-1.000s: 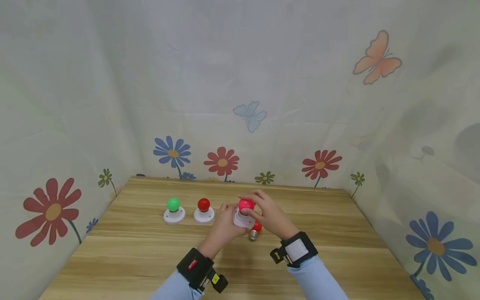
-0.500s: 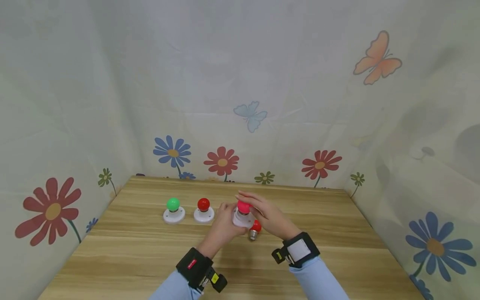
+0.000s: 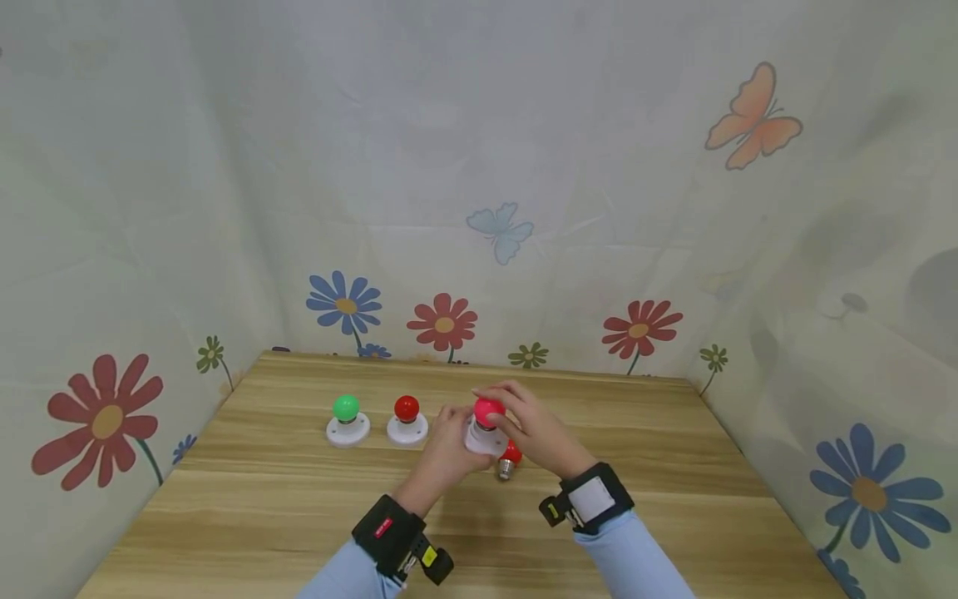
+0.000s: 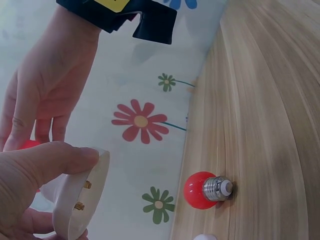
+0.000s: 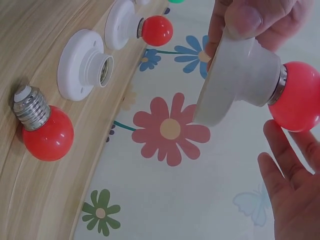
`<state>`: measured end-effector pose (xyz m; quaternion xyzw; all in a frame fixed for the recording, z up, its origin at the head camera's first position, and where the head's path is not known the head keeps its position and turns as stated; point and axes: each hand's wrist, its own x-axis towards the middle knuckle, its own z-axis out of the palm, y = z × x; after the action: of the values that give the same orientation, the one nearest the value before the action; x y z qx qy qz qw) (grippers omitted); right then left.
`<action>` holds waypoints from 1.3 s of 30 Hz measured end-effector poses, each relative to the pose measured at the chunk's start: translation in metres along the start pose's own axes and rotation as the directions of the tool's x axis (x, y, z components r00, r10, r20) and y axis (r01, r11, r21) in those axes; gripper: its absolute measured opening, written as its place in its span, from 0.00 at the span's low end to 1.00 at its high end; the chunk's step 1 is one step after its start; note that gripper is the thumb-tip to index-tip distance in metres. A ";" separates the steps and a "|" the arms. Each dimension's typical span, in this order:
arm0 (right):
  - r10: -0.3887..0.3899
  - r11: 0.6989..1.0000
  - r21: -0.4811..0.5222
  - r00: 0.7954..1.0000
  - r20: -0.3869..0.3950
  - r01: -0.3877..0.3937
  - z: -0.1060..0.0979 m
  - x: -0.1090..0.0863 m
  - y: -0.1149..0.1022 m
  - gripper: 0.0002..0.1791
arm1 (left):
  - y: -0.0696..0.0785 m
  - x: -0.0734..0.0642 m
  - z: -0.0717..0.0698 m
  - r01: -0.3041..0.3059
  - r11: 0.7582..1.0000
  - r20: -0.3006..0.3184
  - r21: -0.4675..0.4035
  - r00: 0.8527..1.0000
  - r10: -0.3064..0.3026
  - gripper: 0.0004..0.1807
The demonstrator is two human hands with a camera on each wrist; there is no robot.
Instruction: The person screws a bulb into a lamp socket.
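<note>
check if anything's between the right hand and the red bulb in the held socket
Nothing visible: the right hand is at the bulb, set in the white socket the left hand grips. Another red bulb lies on the table.

No wording or number can be read. The small rectangular red label [image 3: 384, 527] on the wide black left-wrist strap [image 3: 400, 542] bears pale marks too tiny to decipher. The yellow sticker [image 3: 430, 556] on the boxy black block [image 3: 442, 570] beside it is likewise illegible.
</note>
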<state>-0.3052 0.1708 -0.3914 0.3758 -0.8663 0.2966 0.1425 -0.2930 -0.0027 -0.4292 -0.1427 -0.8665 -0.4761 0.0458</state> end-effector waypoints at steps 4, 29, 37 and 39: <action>0.054 0.998 -0.031 0.998 -0.013 -0.055 0.001 0.001 -0.002 0.23 | -0.001 0.000 0.001 0.002 1.000 0.004 -0.002 1.000 -0.002 0.39; 0.133 0.952 -0.259 0.981 -0.138 -0.165 0.001 0.008 -0.007 0.29 | -0.001 0.000 0.000 0.031 0.999 0.011 -0.029 0.999 -0.031 0.40; 0.141 0.975 -0.159 0.986 -0.087 -0.154 -0.001 0.007 -0.008 0.27 | -0.004 0.001 0.003 0.023 1.000 0.008 -0.017 1.000 -0.022 0.39; 0.131 0.982 -0.126 0.989 -0.062 -0.138 -0.002 0.007 -0.007 0.26 | -0.004 0.001 0.003 0.019 1.000 0.007 -0.012 1.000 -0.019 0.40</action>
<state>-0.3044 0.1648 -0.3835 0.2980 -0.9032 0.2583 0.1695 -0.2952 -0.0024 -0.4340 -0.1365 -0.8652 -0.4811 0.0372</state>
